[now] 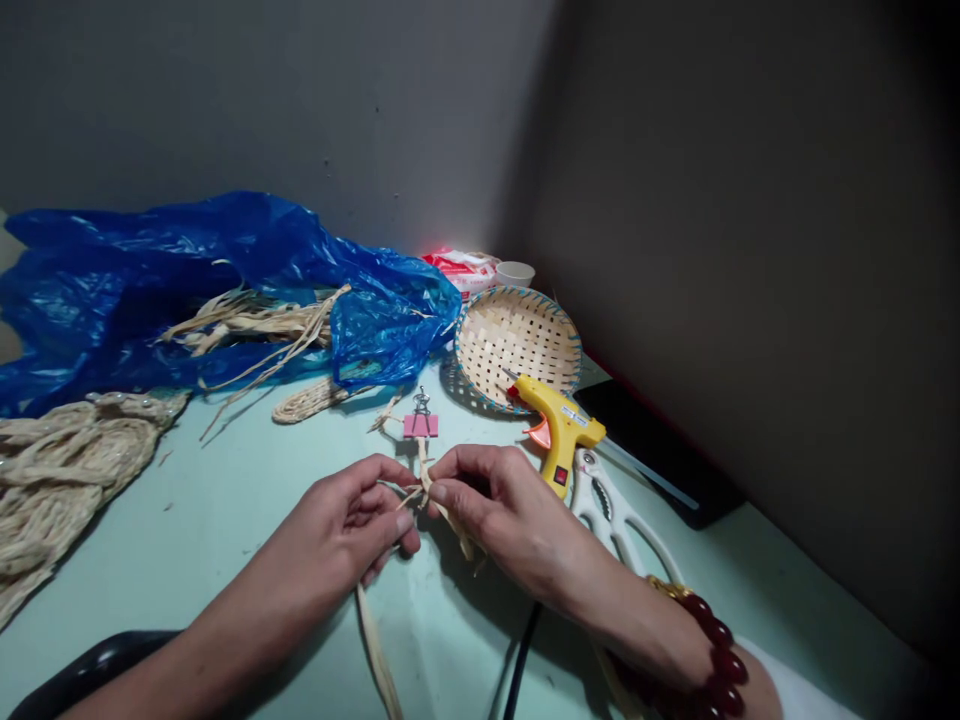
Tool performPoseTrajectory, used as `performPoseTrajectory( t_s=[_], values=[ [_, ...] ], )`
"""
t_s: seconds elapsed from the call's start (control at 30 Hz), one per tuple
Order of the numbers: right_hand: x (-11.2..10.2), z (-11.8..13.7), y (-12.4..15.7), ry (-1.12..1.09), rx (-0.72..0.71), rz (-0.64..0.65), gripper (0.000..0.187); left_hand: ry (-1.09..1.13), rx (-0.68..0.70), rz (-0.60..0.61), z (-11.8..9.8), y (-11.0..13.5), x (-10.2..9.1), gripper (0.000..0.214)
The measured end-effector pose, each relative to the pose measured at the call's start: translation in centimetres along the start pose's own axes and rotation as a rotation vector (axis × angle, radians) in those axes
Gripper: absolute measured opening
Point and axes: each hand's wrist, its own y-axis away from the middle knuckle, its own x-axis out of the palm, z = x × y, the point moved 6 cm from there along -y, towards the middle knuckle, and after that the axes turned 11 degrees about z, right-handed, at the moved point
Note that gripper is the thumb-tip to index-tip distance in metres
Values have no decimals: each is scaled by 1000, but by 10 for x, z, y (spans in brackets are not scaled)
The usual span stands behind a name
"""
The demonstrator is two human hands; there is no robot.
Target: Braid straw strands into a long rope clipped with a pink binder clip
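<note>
A pink binder clip [421, 426] grips the far end of a narrow braid of pale dried plant fibre [423, 461] on the table. My left hand [358, 522] pinches a thin strand of the fibre at the braid's near end. Close beside it, my right hand [499, 507] holds the braid between thumb and forefinger, with a loose strand trailing below. Another long flat strand [375, 650] hangs under my left hand toward the front edge of the view. Where the strands cross is partly hidden by my fingers.
A blue plastic bag [262, 225] with fibre bundles lies behind on the left, near a large woven piece [75, 470]. A woven basket [517, 335], yellow glue gun [562, 430], white scissors [611, 515] and a black flat object [660, 455] are at the right.
</note>
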Motion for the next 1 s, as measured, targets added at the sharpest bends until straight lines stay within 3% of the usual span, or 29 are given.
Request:
performPoseTrajectory(
  t_s=[0.37,0.5,0.57,0.67,0.8,1.0],
  values=[
    [-4,-2,-1,-40,99,4,14,-29,-53,31,-1,1,-13,19],
    [-5,-1,-1,-82,105,-6,14,21,-130,75,3,1,-14,37],
    [-5,0,-2,-93,105,-9,14,-13,-159,80,3,1,-16,30],
    [-5,-1,-2,-100,109,-6,14,-153,-132,69,-2,3,-19,18],
    [-4,-2,-2,-137,110,11,14,-256,-86,14,-11,6,-21,27],
    [-4,-1,-1,-119,93,29,14,-275,-28,-70,-14,7,-20,25]
  ],
)
